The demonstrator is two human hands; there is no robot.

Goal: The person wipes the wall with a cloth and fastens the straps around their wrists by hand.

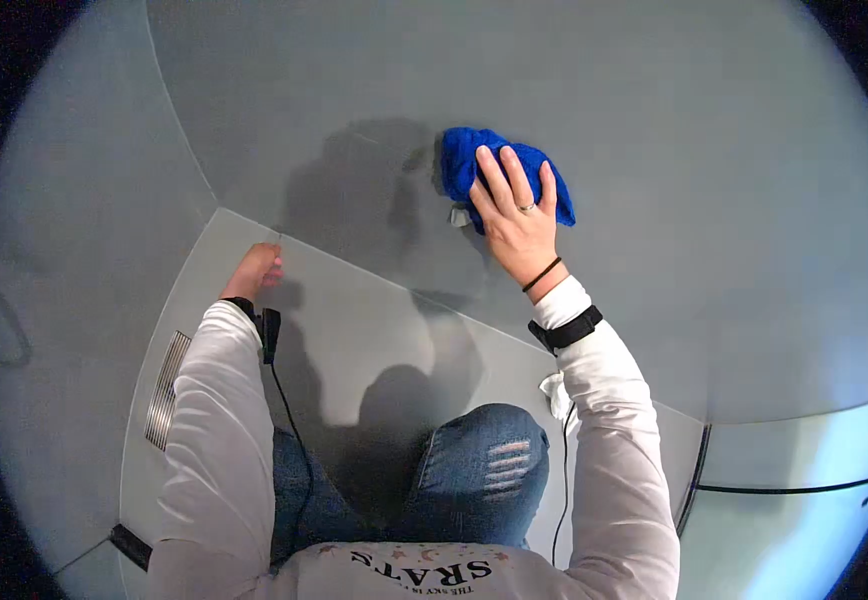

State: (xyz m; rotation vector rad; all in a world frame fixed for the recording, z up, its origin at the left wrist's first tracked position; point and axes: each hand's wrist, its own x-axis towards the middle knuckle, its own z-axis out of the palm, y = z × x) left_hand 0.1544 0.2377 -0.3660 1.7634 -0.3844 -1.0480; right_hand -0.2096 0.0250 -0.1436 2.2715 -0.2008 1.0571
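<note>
My right hand [519, 215] lies over a bunched blue cloth [461, 165] and presses it against a large smooth grey surface [674, 180]. Its fingers are spread over the fabric, pointing away from me. A small white tag-like piece [460, 216] shows at the cloth's lower left edge. Off to the left, my left hand [257, 267] is closed near the seam where the grey surface meets a paler panel [344, 300]. A tiny dark sliver stands by its fingertips; what the fingers hold, if anything, is hidden.
A slatted metal vent [167, 390] is set in the panel at left. Black cables run from the bands at both wrists. A white crumpled item [555, 396] shows beside my right forearm. My bent knee [489, 460] is close below. Pale cabinet-like panels [794, 510] stand lower right.
</note>
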